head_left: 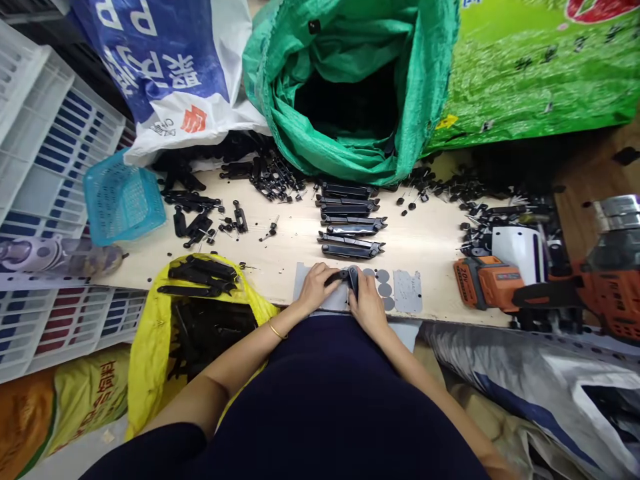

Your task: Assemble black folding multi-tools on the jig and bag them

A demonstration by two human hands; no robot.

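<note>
My left hand (pixel 316 287) and my right hand (pixel 367 301) meet at the near edge of the wooden table (pixel 430 247), over a grey metal plate (pixel 407 291). Both are closed on a small black folding part (pixel 346 275) held between them. Just beyond lies a neat stack of assembled black pieces (pixel 350 220). A gold bangle (pixel 276 331) sits on my left wrist.
Loose black parts (pixel 210 213) and pins scatter across the table. A yellow sack of black parts (pixel 200 313) is at my left, a green sack (pixel 350 87) at the back, a teal basket (pixel 123 197) left, an orange power drill (pixel 500 283) right. White crates (pixel 45 147) stand far left.
</note>
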